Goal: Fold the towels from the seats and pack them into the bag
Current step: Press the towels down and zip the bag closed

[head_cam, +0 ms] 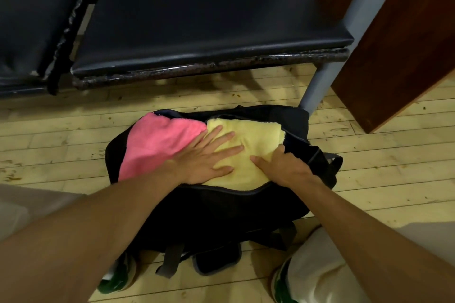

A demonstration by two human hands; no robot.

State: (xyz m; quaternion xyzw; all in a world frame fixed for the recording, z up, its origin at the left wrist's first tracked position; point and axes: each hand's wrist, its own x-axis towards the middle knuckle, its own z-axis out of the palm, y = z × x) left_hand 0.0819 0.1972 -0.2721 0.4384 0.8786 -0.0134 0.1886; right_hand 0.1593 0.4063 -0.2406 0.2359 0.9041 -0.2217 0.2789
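A black duffel bag [221, 209] lies unzipped on the wooden floor in front of me. Inside it a folded pink towel [157, 141] fills the left part and a folded yellow towel [256, 136] the right part. My left hand [204, 157] lies flat with spread, straight fingers, pressing on the yellow towel where it meets the pink one. My right hand [285, 167] rests on the yellow towel's right side, thumb stretched across the cloth, its fingers tucked down between the towel and the bag's edge, where they are hidden.
Two black padded seats [197, 15] stand beyond the bag, with a grey metal leg [317, 86] at their right. A brown wooden panel [398, 39] rises at the right. My knees and green-and-white shoes [283, 283] flank the bag.
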